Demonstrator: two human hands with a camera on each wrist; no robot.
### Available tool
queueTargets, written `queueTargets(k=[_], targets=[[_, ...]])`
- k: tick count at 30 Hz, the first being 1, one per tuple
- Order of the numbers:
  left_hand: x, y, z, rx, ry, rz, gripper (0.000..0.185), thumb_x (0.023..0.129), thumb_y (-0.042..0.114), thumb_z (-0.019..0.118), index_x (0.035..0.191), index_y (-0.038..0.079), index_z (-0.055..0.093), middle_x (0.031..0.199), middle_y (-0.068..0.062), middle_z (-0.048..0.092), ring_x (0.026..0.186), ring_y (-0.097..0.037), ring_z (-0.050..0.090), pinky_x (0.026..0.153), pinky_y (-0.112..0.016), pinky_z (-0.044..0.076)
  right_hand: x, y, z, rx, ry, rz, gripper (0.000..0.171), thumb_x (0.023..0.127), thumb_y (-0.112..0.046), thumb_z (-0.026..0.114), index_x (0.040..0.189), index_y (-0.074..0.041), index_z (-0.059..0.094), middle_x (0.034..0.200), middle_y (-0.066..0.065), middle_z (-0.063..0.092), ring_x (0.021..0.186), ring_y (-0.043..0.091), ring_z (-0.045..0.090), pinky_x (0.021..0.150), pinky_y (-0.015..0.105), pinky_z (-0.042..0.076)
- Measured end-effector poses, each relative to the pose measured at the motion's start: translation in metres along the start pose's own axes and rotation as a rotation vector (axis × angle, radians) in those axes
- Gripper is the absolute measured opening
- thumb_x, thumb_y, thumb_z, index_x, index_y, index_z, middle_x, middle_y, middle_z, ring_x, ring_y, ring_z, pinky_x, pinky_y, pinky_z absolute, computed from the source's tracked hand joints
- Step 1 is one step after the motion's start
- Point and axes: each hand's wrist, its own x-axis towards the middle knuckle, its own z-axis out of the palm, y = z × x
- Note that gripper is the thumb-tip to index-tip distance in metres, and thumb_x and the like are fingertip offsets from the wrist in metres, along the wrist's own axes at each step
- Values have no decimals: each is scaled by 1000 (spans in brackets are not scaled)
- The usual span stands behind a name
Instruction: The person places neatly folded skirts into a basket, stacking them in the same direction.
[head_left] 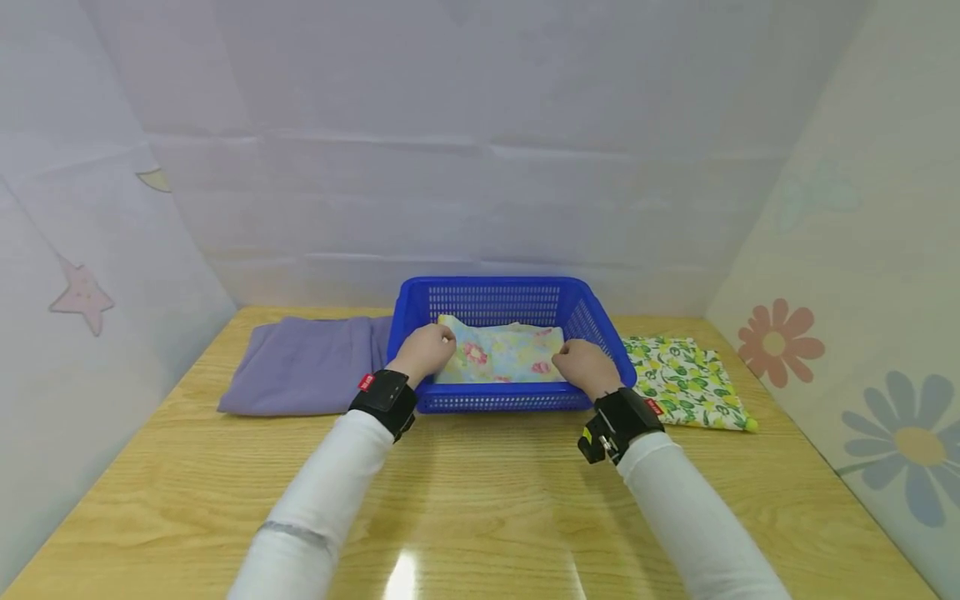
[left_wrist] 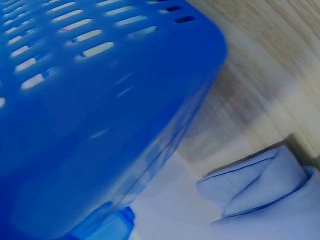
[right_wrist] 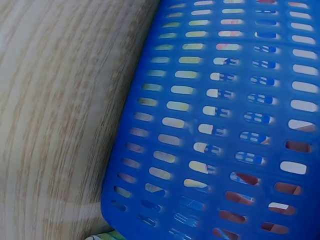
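Note:
A blue plastic basket (head_left: 502, 398) with slotted walls stands at the back middle of the table. Inside it lies a pastel floral cloth (head_left: 495, 354), folded into a flat rectangle. My left hand (head_left: 426, 352) reaches over the basket's near left corner, fingers curled at the cloth's left edge. At the opposite edge my right hand (head_left: 587, 367) pinches the cloth near its right side. Both wrist views are mostly filled by the basket's outer wall (left_wrist: 100, 125); skin and bits of cloth show through the slots in the right wrist view.
A folded purple cloth (head_left: 307, 367) lies on the table left of the basket. To the right is a folded lemon-print cloth (head_left: 682, 383), partly behind my right wrist. The wooden table (head_left: 487, 500) meets a pale backdrop (head_left: 480, 167) behind the basket.

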Motion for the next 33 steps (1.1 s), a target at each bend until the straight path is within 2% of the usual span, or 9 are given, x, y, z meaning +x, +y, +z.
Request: queueTargets(k=[4, 6, 11, 14, 17, 20, 26, 29, 33], targets=[[-13, 3, 6, 33, 117, 56, 35, 107, 16, 47, 131, 0, 67, 128, -20, 70, 96, -30, 69, 94, -47, 56, -3, 0, 1, 32, 40, -22, 22, 99, -15, 46, 87, -4, 61, 73, 4, 48, 67, 20, 45, 64, 32, 33], [-21, 3, 11, 68, 198, 103, 32, 106, 15, 50, 124, 0, 70, 123, -20, 72, 95, -32, 70, 86, -47, 58, -5, 0, 2, 60, 98, -62, 23, 100, -13, 45, 90, -3, 63, 72, 5, 49, 66, 20, 45, 63, 32, 32], [-31, -1, 20, 185, 453, 263, 20, 99, 9, 58, 99, -1, 75, 99, -17, 75, 87, -35, 71, 73, -47, 60, -9, 2, 12, 91, 286, -287, 24, 102, -9, 50, 103, 3, 71, 85, 14, 67, 70, 23, 54, 67, 37, 44], [-32, -4, 22, 233, 546, 351, 18, 96, 7, 60, 90, -1, 75, 89, -14, 74, 79, -33, 71, 70, -47, 59, -14, 4, 19, 86, 366, -398, 21, 102, -6, 54, 106, 3, 72, 96, 19, 72, 79, 29, 63, 76, 45, 53], [-32, -7, 22, 259, 592, 422, 17, 95, 6, 61, 86, 0, 74, 84, -13, 73, 75, -31, 69, 69, -47, 57, -22, 6, 27, 76, 442, -484, 16, 100, -5, 59, 104, 2, 73, 99, 20, 73, 89, 35, 68, 83, 50, 56], [-33, -12, 23, 263, 634, 500, 15, 94, 5, 62, 86, 1, 73, 84, -12, 73, 76, -31, 69, 69, -46, 57, -30, 10, 36, 77, 534, -603, 11, 97, -1, 63, 100, 2, 73, 95, 18, 73, 89, 34, 69, 81, 48, 57], [-50, -30, 38, 134, 711, 664, 7, 87, -3, 65, 90, 0, 71, 106, -21, 71, 96, -39, 69, 77, -49, 59, -44, 26, 58, 133, 720, -850, 14, 82, 11, 68, 90, 1, 73, 90, 15, 74, 86, 30, 68, 77, 43, 56], [-64, -32, 42, 59, 706, 676, 11, 86, -7, 65, 94, -1, 70, 117, -26, 65, 103, -40, 64, 80, -49, 58, -52, 32, 61, 204, 764, -885, 16, 78, 14, 67, 88, 2, 72, 90, 16, 73, 88, 31, 66, 81, 36, 53], [-83, -29, 41, 48, 649, 666, 13, 86, -8, 66, 96, 0, 70, 115, -23, 65, 102, -37, 64, 83, -50, 56, -63, 34, 56, 256, 740, -895, 18, 78, 16, 65, 87, 3, 72, 88, 15, 72, 86, 30, 65, 84, 26, 50]])
